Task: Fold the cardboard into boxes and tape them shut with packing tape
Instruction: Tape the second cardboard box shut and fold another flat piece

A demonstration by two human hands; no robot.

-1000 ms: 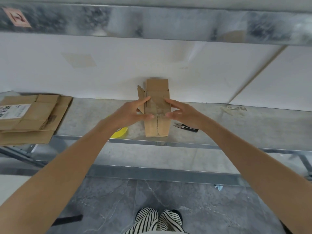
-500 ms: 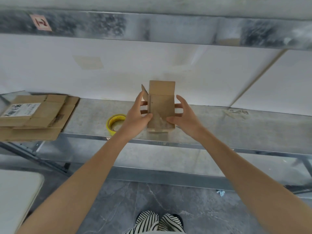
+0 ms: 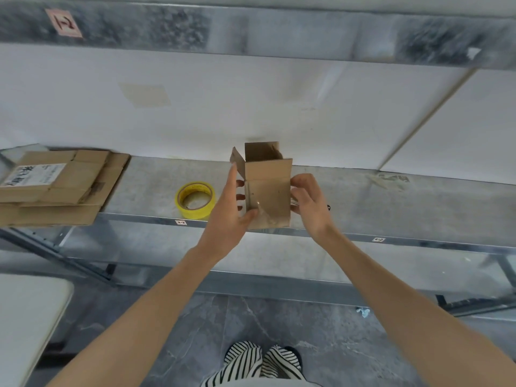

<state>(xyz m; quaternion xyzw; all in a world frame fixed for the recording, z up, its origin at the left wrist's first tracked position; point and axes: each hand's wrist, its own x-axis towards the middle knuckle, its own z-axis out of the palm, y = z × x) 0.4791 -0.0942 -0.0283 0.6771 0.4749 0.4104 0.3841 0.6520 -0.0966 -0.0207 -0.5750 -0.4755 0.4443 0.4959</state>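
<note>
A small brown cardboard box is held upright above the front edge of the metal shelf. Its top flaps stand open and its front face carries clear tape. My left hand holds its left side, thumb on the front and fingers behind. My right hand grips its right side with curled fingers. A yellow roll of packing tape lies flat on the shelf, left of the box.
A stack of flattened cardboard lies at the shelf's left end, one piece bearing a white label. A small black tool tip shows behind my right hand. A white surface sits at lower left. An upper shelf beam runs overhead.
The box has been lifted off the shelf and turned upright, its open top now showing. Both hands shifted from pressing its taped face to holding its sides. The tape roll has come into view.
</note>
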